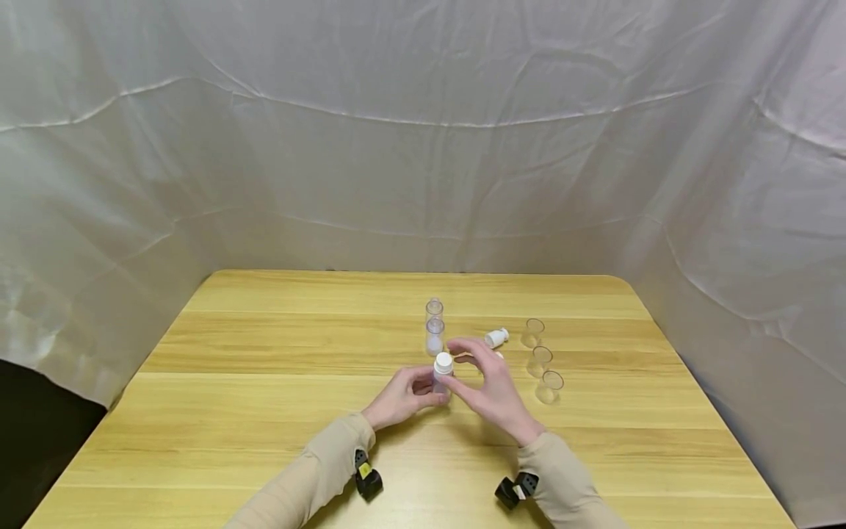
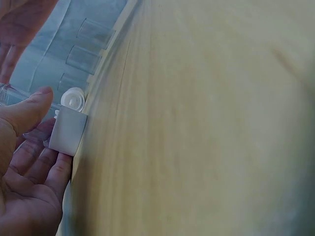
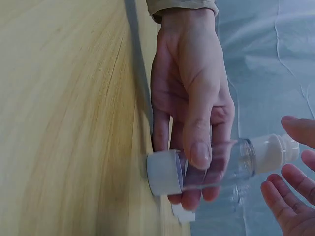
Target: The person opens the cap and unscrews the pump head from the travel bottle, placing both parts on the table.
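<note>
My left hand [image 1: 405,397] grips a clear pump bottle [image 3: 211,169] with a white base and a white stepped top. In the right wrist view its thumb presses the clear body, the fingers go behind it, and the bottle stands close over the table. My right hand [image 1: 492,389] is spread about the bottle's white top [image 1: 443,361]. Its thumb and fingertips lie on either side, with gaps to the top in the right wrist view. Past the bottle stand two clear tubes [image 1: 434,339], one behind the other. A loose white pump head [image 1: 497,337] lies beyond my right hand.
Three clear cups [image 1: 549,388] stand in a row on the right of the wooden table [image 1: 277,353]. Another small white piece shows just behind my right hand, mostly hidden. Pale fabric [image 1: 423,184] hangs round the table's back and sides.
</note>
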The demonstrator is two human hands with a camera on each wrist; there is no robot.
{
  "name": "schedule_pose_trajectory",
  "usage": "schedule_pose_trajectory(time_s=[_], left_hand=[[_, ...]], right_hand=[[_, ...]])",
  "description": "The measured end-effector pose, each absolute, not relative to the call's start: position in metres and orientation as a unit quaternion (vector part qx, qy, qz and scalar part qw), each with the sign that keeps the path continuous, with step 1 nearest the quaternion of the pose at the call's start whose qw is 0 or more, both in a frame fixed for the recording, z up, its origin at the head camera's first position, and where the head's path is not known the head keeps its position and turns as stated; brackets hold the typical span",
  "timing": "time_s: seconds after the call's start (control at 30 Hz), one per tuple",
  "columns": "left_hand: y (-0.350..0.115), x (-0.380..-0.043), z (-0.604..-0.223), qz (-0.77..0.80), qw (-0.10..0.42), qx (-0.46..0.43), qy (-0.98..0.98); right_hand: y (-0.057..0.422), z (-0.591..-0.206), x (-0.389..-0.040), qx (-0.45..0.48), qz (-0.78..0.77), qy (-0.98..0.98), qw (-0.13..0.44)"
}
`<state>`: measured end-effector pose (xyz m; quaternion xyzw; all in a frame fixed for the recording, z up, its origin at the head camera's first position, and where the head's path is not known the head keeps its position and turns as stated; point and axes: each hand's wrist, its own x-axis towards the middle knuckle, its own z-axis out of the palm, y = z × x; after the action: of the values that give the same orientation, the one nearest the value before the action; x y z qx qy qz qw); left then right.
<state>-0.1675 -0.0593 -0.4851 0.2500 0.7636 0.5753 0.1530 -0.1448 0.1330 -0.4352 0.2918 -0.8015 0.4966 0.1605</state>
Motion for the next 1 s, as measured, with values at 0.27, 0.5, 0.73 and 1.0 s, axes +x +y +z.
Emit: schedule_pose_trajectory(time_s=[0.27,0.5,0.73,1.0], left_hand=[[-0.0593,-0.168,-0.4861,0.585,0.152,0.25,0.757],[-0.0594,-0.1672,-0.487,0.585,0.153,0.249,0.756],[-0.0593,-0.1681,-0.4876,0.592,0.16,0.248,0.75],[-0.0612,-0.1691,-0.4874,0.589,0.161,0.255,0.75]], right_hand=[[0.1242,-0.4356,-0.1497,0.288,0.484,-0.815,0.138],[0.1233,-0.4373,-0.1514,0.291,0.458,-0.825,0.157],[0.124,-0.4373,-0.1523,0.305,0.439,-0.827,0.175],[0.124,-0.4371,-0.1522,0.312,0.439,-0.825,0.17]])
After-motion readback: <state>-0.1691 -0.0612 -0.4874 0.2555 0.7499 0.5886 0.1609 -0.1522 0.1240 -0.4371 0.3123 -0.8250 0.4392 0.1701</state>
